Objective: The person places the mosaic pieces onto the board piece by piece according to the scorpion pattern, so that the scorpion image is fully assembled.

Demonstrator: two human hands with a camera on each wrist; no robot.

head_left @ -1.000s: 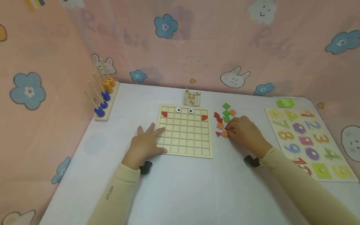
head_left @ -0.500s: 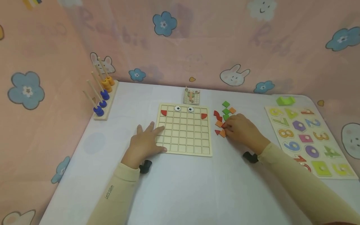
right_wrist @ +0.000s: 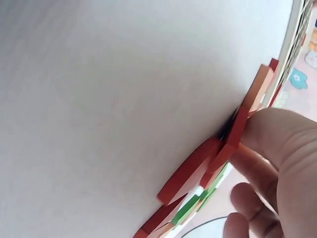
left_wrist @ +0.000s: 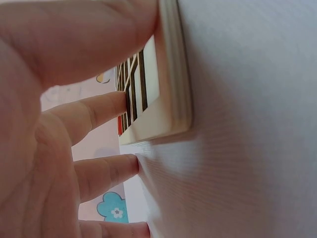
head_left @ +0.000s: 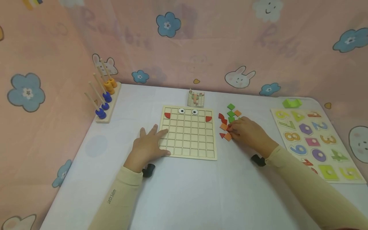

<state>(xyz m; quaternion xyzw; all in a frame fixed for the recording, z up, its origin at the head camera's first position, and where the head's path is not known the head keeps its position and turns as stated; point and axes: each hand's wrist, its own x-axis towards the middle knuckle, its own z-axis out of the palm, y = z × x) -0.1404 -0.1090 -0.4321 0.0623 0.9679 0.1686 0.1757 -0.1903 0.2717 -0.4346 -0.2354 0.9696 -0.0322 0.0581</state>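
A pale wooden grid board (head_left: 187, 135) lies flat mid-table, with two round eye pieces (head_left: 188, 111) along its top row and a red curved piece (head_left: 167, 115) near each upper corner. My left hand (head_left: 146, 148) is spread at the board's left edge; in the left wrist view, thumb and index touch the board (left_wrist: 173, 99) and the other fingertips rest on the cloth. Right of the board, my right hand (head_left: 250, 134) pinches a small red piece (right_wrist: 239, 124) between thumb and fingers, low among loose tiles. Around it lie orange tiles (head_left: 228, 137), green tiles (head_left: 231, 106) and red pieces (head_left: 220, 116).
A small picture card (head_left: 196, 98) stands behind the board. At the left is a peg stand (head_left: 107, 108) with blue and orange rings. A number puzzle board (head_left: 313, 143) lies at the right, with a green block (head_left: 292, 103) behind it.
My left hand stays at the board. My right hand has shifted slightly left among the loose tiles, and the lower orange tile near its fingertips has moved a little left.
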